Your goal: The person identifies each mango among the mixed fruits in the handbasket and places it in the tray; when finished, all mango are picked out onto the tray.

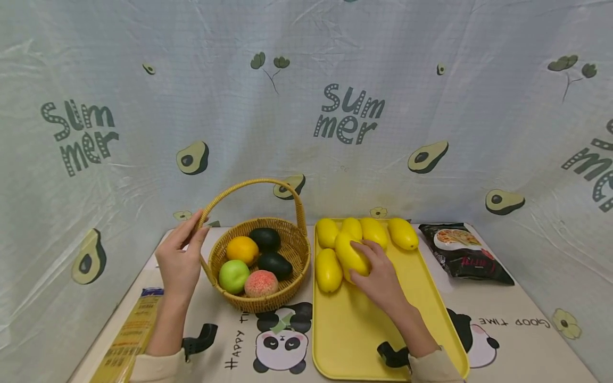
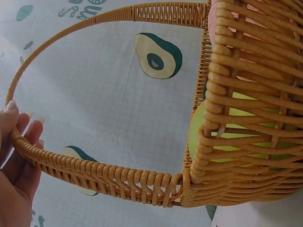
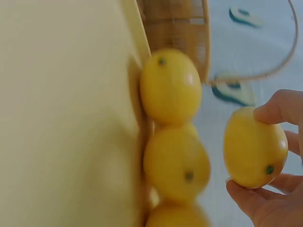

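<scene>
My left hand (image 1: 180,259) holds the arched handle (image 2: 102,172) of a wicker basket (image 1: 298,284) between thumb and fingers, on the handle's left side. Inside the basket lie an orange (image 1: 242,249), a green apple (image 1: 233,276), a pinkish peach (image 1: 261,284) and two dark avocados (image 1: 265,239). Over the yellow tray (image 1: 373,340), my right hand (image 1: 381,274) grips a yellow mango (image 3: 253,149), thumb on one side and fingers on the other. The right wrist view shows this mango apart from the others. Several more mangoes (image 1: 328,271) rest at the tray's back and left side.
A black snack packet (image 1: 464,252) lies right of the tray. Along the table's left edge is a yellow packet (image 1: 126,340), partly behind the left forearm. A printed curtain (image 1: 306,64) hangs behind the table, which has a panda-patterned cover (image 1: 215,298).
</scene>
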Action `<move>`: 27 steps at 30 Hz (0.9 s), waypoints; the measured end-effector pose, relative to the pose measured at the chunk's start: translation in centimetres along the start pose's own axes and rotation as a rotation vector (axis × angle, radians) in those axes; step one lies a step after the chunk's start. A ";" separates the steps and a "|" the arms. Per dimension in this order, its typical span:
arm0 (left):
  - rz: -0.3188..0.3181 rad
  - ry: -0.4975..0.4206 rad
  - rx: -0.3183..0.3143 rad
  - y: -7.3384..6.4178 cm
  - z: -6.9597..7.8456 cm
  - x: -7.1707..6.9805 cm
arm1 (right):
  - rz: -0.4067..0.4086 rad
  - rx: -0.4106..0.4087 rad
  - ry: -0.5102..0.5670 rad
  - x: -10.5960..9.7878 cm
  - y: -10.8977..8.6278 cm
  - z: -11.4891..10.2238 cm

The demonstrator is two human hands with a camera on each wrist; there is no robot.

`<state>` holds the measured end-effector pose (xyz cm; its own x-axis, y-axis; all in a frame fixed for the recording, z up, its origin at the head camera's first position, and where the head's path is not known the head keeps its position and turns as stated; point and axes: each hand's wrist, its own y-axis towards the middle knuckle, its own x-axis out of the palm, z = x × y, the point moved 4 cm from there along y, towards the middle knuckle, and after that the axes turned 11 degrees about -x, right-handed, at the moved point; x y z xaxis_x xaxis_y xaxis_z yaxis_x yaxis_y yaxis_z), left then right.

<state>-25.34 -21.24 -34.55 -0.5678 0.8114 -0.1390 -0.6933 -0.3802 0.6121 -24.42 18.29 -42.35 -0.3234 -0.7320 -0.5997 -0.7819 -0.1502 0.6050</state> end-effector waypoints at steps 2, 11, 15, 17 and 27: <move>0.001 0.007 -0.002 0.0 0.0 -0.1 | 0.011 0.031 -0.007 -0.8 -0.3 1.1; 0.004 0.012 0.003 0.1 -0.5 -0.3 | 0.031 0.115 -0.062 -4.4 -0.9 4.7; 0.001 0.016 0.004 0.1 -0.4 -0.2 | 0.014 0.172 -0.110 -5.5 -1.4 6.1; -0.003 0.013 0.001 0.1 -0.3 -0.1 | -0.018 0.217 -0.134 -6.0 -1.7 6.9; -0.002 0.020 -0.008 0.2 -0.1 0.1 | -0.181 0.298 -0.220 -7.4 -2.7 9.4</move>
<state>-25.54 -21.27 -34.54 -0.5751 0.8031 -0.1558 -0.6980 -0.3824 0.6055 -24.93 30.31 -44.48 -0.2479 -0.5468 -0.7997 -0.9462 -0.0407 0.3211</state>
